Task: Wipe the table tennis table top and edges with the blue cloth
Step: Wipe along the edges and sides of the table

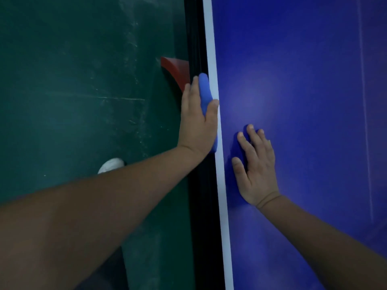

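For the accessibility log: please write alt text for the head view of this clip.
A person's left hand presses a blue cloth against the side edge of a blue table tennis table, beside its white border line. The right hand rests flat, palm down, on the top, with green floor below.

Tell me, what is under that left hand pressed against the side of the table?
A blue cloth sits between the left hand and the table's side edge. It shows above the fingers and below the palm. Its middle, and the edge strip behind it, are covered.
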The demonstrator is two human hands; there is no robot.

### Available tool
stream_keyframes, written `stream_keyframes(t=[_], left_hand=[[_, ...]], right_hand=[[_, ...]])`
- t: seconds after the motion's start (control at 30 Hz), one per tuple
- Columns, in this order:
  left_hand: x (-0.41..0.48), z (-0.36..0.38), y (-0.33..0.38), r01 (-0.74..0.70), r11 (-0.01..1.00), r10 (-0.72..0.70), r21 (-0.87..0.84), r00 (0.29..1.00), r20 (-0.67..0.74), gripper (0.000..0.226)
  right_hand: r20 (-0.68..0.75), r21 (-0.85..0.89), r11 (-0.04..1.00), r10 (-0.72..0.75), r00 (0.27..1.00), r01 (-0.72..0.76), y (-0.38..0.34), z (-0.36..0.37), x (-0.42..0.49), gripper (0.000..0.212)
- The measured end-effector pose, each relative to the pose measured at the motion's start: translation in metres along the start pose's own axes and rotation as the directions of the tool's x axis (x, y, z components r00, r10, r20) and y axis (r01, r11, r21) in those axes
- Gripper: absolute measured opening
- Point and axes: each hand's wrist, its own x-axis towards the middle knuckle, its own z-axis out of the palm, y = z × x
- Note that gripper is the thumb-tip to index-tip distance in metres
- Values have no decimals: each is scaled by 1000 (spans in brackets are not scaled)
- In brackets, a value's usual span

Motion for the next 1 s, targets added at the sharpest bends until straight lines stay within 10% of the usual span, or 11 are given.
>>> stream_keyframes(t=[0.27,0.6,0.87,1.0], left_hand=[[-105,4,-25,39,999,-41,16,995,89,64],[115,-9,8,-33,999,32,-12,997,-71,65],[-25,5,-7,-6,998,8,-62,999,35,62],[71,2,14,-22,1000,21,-19,998,-53,61]], right_hand=[[-36,52,998,-20,999,22,-6,-12,26,51],[114,-42,994,-93,989,98,-7,-26,248,68],[40,-46,993,-110,993,112,-3,-20,256,63],[48,-47,991,-126,991,128,-2,-18,255,64]])
